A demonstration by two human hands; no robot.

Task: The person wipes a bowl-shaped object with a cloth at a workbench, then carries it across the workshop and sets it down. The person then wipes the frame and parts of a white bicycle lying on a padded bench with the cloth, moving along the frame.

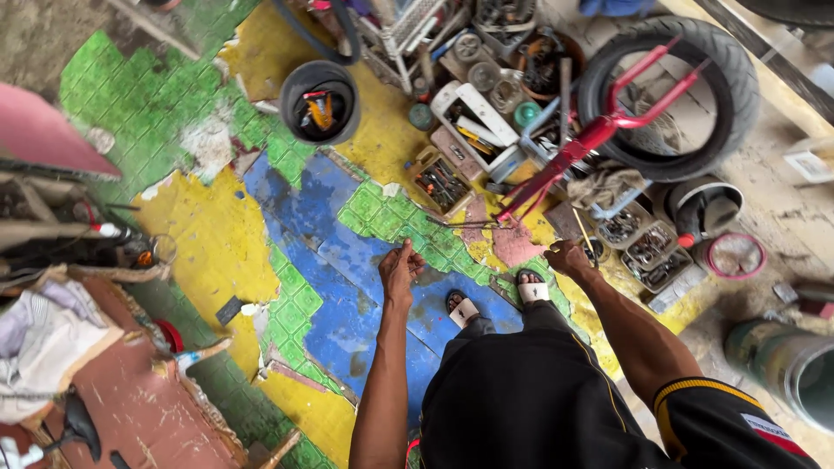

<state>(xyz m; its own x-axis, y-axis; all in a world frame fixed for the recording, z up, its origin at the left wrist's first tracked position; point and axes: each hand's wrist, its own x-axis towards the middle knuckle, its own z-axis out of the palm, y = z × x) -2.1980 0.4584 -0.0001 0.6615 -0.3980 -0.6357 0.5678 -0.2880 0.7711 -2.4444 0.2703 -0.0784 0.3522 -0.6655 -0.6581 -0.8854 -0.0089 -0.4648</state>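
Note:
I stand in sandals on a patchwork of blue, green and yellow floor mats (347,260). My left hand (400,267) hangs in front of me over the blue mat, fingers bunched together, with nothing visible in it. My right hand (566,258) is curled into a loose fist beside a tray of small metal parts (647,252); I see nothing in it. A red bicycle fork (599,130) leans just beyond my right hand, its lower end near a thin metal rod (465,224) lying on the mat.
A black bucket of tools (320,102) stands ahead. Open toolboxes (473,130), tins and a tyre (669,95) crowd the far right. A cluttered reddish workbench (130,399) is at my left. A grey drum (795,365) sits low on the right.

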